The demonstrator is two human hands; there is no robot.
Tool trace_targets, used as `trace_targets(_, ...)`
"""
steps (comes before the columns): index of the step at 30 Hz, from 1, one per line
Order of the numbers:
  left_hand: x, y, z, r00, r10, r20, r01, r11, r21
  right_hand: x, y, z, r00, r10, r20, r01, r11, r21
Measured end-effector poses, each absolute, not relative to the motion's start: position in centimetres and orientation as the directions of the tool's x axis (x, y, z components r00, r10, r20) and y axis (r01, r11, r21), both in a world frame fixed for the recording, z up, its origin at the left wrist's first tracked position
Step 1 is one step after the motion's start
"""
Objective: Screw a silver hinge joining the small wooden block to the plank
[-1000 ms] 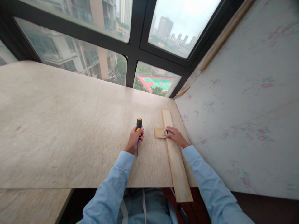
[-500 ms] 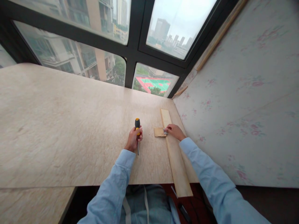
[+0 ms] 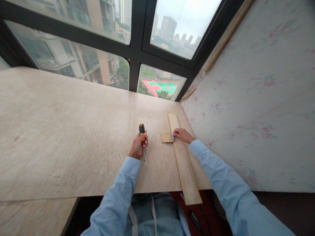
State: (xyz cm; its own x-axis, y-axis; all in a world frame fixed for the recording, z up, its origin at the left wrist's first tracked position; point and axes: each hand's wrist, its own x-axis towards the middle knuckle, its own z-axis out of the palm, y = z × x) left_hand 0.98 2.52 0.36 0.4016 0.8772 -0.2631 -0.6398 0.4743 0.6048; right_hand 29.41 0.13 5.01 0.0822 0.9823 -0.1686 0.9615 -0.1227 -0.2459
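My left hand (image 3: 139, 144) is closed round a screwdriver (image 3: 141, 128) with a black and yellow handle. Its handle points away from me and the thin metal shaft comes out below the hand. At the right, my right hand (image 3: 181, 134) pinches a small silver metal hinge (image 3: 172, 136) between the fingertips, which partly hide it. This hinge sits where a small flat wooden block (image 3: 166, 137) meets the left edge of a long wooden plank (image 3: 186, 167). The right hand is over the plank's upper part.
The plank lies lengthwise on a beige marble-patterned sill (image 3: 73, 137), its near end sticking out past the front edge. A dark-framed window (image 3: 136, 55) stands behind, and a flowered wall (image 3: 251, 108) closes the right side. A dark object (image 3: 194, 219) lies below the edge.
The view has shifted slightly. More of the hinge shows at the block's right end, with my right fingers at its right side. My left hand still holds the screwdriver in the same way.
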Motion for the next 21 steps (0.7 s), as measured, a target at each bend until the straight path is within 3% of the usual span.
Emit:
trace_targets(10, 1.0, 2.5, 0.3, 0.396, 0.879, -0.267, -0.647, 0.473, 0.597, 28.7, -0.1, 5.8, 0.158, 0.967, -0.201, 0.977, -0.182, -0.108)
trace_targets(21, 1.0, 2.6, 0.2, 0.397, 0.879, -0.266, -0.649, 0.473, 0.596, 28.3, 0.7, 5.4, 0.208, 0.9, -0.383, 0.977, -0.207, 0.045)
